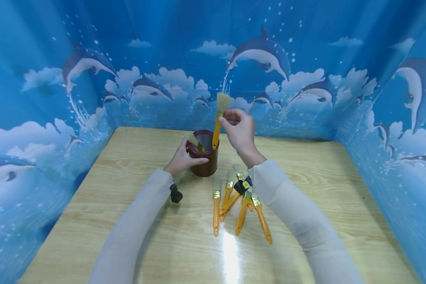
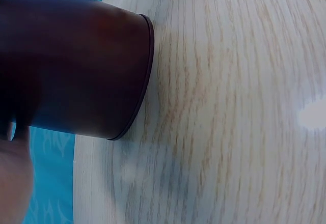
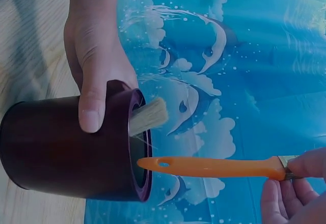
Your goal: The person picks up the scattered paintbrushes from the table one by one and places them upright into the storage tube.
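A dark brown cylindrical pot (image 1: 204,167) stands upright on the table, and my left hand (image 1: 185,158) grips its side with the thumb across the front. Inside leans one paintbrush, its pale bristles (image 3: 150,117) sticking out past the rim. My right hand (image 1: 242,132) pinches a second paintbrush (image 1: 217,128) near its metal band, bristles up. The orange handle (image 3: 214,167) points down, its tip right at the pot's mouth. In the left wrist view the pot's wall (image 2: 76,61) fills the upper left.
Several orange-handled paintbrushes (image 1: 216,213) lie on the wooden table (image 1: 156,236) in front of the pot, some crossing each other, partly under the right wrist's camera (image 1: 243,184). A blue dolphin-print curtain (image 1: 184,51) closes off the back and sides.
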Tool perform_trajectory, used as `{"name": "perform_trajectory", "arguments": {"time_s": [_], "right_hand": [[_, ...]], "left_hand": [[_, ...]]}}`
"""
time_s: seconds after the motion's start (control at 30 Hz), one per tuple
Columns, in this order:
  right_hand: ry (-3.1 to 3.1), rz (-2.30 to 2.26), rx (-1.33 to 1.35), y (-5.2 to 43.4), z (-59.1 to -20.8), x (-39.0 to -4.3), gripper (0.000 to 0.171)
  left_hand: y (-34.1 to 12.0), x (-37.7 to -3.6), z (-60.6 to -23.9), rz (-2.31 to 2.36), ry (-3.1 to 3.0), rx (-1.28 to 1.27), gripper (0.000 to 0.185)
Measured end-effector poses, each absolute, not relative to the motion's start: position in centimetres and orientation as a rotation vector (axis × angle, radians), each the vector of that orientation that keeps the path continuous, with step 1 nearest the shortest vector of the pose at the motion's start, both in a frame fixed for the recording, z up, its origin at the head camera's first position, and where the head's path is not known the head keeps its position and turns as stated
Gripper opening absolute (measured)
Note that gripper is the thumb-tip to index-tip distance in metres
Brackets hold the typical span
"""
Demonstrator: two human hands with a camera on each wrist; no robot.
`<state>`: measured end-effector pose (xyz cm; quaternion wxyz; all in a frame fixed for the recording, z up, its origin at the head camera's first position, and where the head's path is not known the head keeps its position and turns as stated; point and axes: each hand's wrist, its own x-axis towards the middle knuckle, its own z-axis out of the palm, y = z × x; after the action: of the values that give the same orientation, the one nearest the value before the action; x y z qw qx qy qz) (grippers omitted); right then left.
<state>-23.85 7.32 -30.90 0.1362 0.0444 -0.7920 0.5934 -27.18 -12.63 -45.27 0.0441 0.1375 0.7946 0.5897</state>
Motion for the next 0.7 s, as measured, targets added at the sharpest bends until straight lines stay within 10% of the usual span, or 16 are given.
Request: {"name": "perform_trajectory", "arguments": {"time_s": [0.7], "right_hand": [[-2.391,1.608,0.146,4.7,-33.9,-25.3,0.023]], "left_hand": [[-12.6,-27.2,-45.3,1.806,2.426,0.414,0.102]]}}
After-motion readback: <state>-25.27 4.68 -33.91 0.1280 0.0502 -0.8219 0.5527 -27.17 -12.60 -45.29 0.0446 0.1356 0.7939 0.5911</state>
